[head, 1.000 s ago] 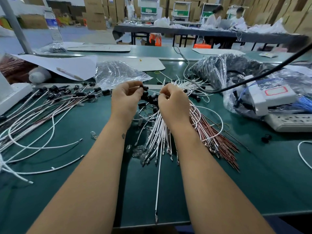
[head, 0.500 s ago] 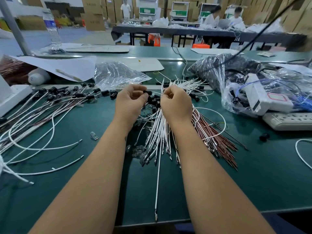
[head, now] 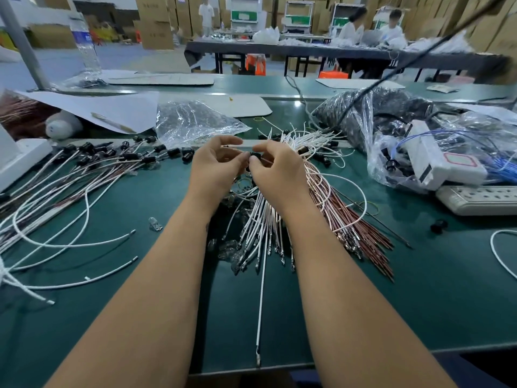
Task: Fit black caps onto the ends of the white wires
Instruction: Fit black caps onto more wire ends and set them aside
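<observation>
Above the matte green worktop (head: 419,275), our right hand (head: 277,172) pinches a small black cap (head: 255,156); our left hand (head: 216,166) apparently grips a thin white wire (head: 233,146), over fanned white wires (head: 260,219).

Both bare forearms reach forward from the bottom edge and converge toward the middle of the view, wrists close together but not touching. The left hand (head: 216,166) is turned palm-inward, its fingers (head: 230,141) curled, with the index arched over the top and the thumb tucked beneath. The right hand (head: 277,170) shows its back to the camera, knuckles raised, fingers bent down and inward toward the left hand. The fingertips of both hands meet around a small black cap (head: 255,156), apparently pinching it between them.
</observation>
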